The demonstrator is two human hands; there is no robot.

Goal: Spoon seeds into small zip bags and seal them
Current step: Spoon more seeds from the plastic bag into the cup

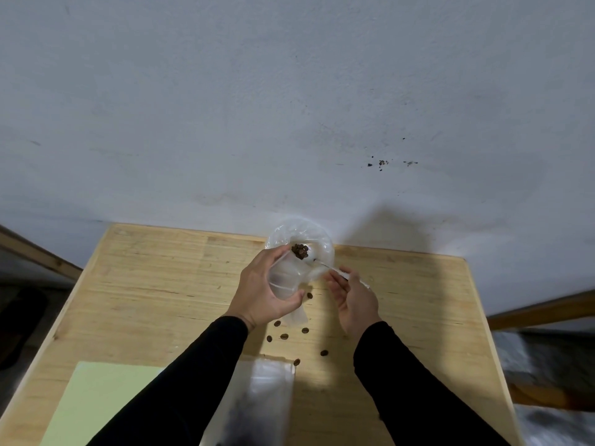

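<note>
Right now my left hand (pixel 262 292) grips the small zip bag (pixel 286 284), mouth tilted up and away over the clear bowl (pixel 322 243). My right hand (pixel 352 296) pinches the clear spoon (pixel 325 266), whose long axis runs from that hand up-left to the seeds (pixel 300 251) at the bag's mouth. Judging by this, the right hand is the one to tip them in; loose seeds already lie on the table (pixel 128 284).

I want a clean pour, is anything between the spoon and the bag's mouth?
Nothing visible blocks it. The left hand holds the small zip bag, the right hand holds the clear spoon, its tip beside the seeds at the bag's mouth.
</note>
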